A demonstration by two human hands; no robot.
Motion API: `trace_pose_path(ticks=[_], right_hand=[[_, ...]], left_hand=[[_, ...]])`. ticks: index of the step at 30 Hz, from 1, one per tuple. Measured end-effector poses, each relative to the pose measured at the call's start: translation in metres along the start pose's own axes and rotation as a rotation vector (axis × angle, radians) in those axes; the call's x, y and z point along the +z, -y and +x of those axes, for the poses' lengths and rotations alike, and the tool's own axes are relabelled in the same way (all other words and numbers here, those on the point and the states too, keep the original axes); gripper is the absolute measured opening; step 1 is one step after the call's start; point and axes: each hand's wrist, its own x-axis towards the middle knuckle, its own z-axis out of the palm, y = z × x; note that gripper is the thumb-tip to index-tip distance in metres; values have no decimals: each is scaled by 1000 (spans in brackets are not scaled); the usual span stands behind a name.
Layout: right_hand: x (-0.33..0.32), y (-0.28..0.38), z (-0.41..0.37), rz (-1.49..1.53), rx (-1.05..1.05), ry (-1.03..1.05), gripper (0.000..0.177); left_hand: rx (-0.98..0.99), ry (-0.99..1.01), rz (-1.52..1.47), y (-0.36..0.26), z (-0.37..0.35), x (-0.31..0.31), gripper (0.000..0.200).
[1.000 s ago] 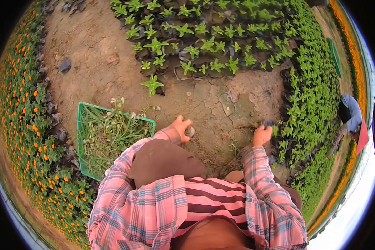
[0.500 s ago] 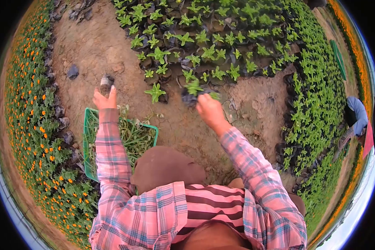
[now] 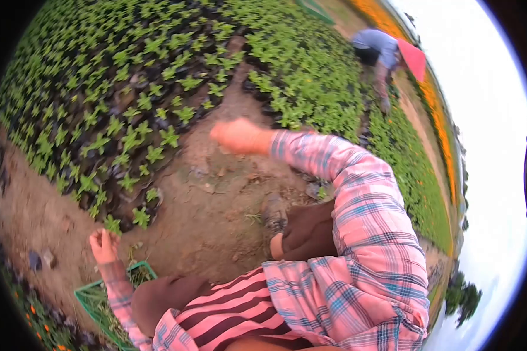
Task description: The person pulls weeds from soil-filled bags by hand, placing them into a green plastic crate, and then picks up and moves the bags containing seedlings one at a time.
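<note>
My left hand (image 3: 104, 247) is low on the left, its thumb and fingers drawn together at a small green seedling (image 3: 112, 223) at the near edge of the bed. Another seedling (image 3: 140, 217) in a dark bag stands just right of it. My right hand (image 3: 239, 136) is over bare soil beside the seedling rows, smeared by motion, and its fingers do not show clearly. Below my left hand, partly behind my forearm, is a green crate (image 3: 141, 270) with pulled plants inside. A dark bag (image 3: 34, 260) and a greyish clump (image 3: 50, 258) lie on the soil to the left.
Dense rows of bagged seedlings (image 3: 129, 111) fill the upper left, and another block (image 3: 310, 88) runs along the right. A person (image 3: 380, 50) bends over plants at upper right. Orange flowers (image 3: 44, 333) grow at lower left. My shoe (image 3: 273, 213) stands on the soil.
The view has swung right. My left hand has let go of the soil-filled bag and moved to a seedling. My right hand no longer shows the seedling it held and has moved away right.
</note>
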Motion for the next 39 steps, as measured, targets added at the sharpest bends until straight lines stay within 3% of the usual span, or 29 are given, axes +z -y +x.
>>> trace_pose_path(ticks=[1, 2, 3, 4, 6, 8, 9, 10, 12, 13, 14, 15, 16, 19, 22, 24, 28, 29, 31, 33, 34, 35, 36, 38, 39], right_hand=[[-15, -38, -23, -5, 152, -188, 17], [-16, -78, -43, 29, 237, -502, 19], [-36, -112, -57, 156, 615, -556, 21], [-64, -129, -81, 489, 830, -746, 19], [-46, -167, -118, 140, 906, -986, 18], [23, -175, -145, 190, 769, -700, 18], [58, -164, -156, 85, 602, -633, 17], [80, -141, -161, 796, 855, -420, 15], [136, -111, -164, 1092, 1008, -462, 11], [173, -108, -162, 1070, 1116, -476, 12], [222, -120, -168, 621, 1023, -353, 15], [193, -97, -169, 395, 961, -323, 16], [213, -102, -165, 471, 1133, -458, 15], [216, -101, -153, 388, 1230, -563, 20], [211, -98, -151, 259, 1266, -482, 24], [202, -96, -147, 300, 1235, -386, 23], [212, -107, -148, 328, 1208, -381, 19], [208, -104, -150, 361, 1173, -549, 17], [203, -93, -149, 446, 1082, -847, 17], [190, -79, -139, 615, 988, -996, 21], [168, -69, -132, 730, 939, -951, 22], [148, -57, -123, 1021, 921, -913, 21], [130, -46, -112, 1307, 889, -861, 20], [106, -27, -95, 1445, 773, -807, 20], [96, -19, -88, 1550, 669, -776, 19]], left_hand=[[-15, 26, 5, -5, -6, 17, 26], [-263, 113, -5, -5, -20, 31, 25], [-521, 189, -4, -4, -36, 42, 24], [-564, 196, 21, 6, -48, 53, 24], [-758, 301, -76, 29, -57, 75, 31], [-688, 273, -124, 54, -59, 90, 33], [-625, 260, -191, 63, -56, 96, 36], [-617, 257, -187, 68, -50, 94, 36], [-533, 260, -15, 67, -45, 73, 48], [-528, 222, 14, 52, -48, 76, 48], [-604, 337, 166, 31, -54, 88, 47], [-685, 440, 327, 6, -68, 89, 47], [-753, 447, 348, -14, -86, 90, 48], [-814, 606, 442, -17, -60, 83, 50], [-674, 802, 504, -46, -33, 100, 54], [-615, 893, 582, -96, -23, 148, 55], [-384, 1077, 761, -151, -2, 247, 50], [-346, 1095, 792, -154, 0, 272, 47], [-264, 1183, 858, -127, 18, 308, 43], [51, 1237, 939, -75, 25, 341, 48], [225, 1260, 878, -48, 23, 356, 55], [230, 1236, 892, -36, 13, 373, 65], [390, 1173, 905, -8, 11, 385, 76], [603, 961, 1007, 4, -12, 408, 84], [593, 941, 1015, 5, -23, 413, 84]])
